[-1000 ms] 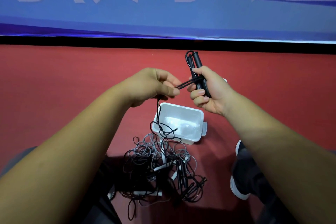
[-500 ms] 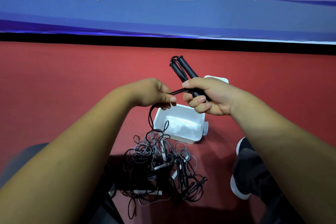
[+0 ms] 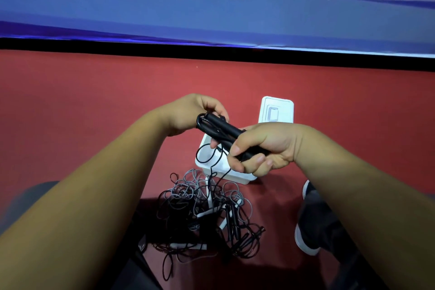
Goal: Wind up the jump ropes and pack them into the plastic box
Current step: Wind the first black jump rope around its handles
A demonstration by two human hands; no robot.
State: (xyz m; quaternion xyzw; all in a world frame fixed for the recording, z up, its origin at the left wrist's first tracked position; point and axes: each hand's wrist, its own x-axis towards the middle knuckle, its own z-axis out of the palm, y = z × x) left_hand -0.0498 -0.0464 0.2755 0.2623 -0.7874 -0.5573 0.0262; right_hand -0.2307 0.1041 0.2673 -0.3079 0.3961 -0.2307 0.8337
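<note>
One big blue banner (image 3: 211, 19) with blurry white lettering fills the top, with smooth matte red floor (image 3: 82, 101) under it. On the floor there's a messy pile (image 3: 207, 214) of thin black and grey cords with white and black sticks poking out, touching the near side of a white rectangular plastic box (image 3: 237, 178). The box is open and its flat lid (image 3: 277, 110) lies just beyond. Over the box, the right hand (image 3: 263, 148) is clamped round two slim black handles (image 3: 223, 129) held side by side, and the left hand (image 3: 195, 113) curls round their far ends. Their glossy cord (image 3: 197, 156) droops in loops across the box into the pile.
</note>
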